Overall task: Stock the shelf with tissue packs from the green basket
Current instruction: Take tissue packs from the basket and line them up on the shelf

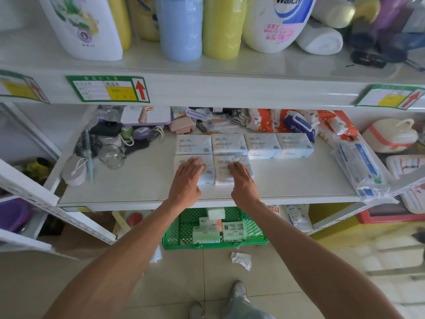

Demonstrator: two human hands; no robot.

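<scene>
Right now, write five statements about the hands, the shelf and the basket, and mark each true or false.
1. Four tissue packs form the back row on the shelf. True.
2. The left hand rests on the front-left pack. True.
3. The right hand hangs clear of the shelf. False: it lies on the front-right pack.
4. The green basket is empty. False: several packs lie in it.
5. The green basket stands below the shelf. True.
</scene>
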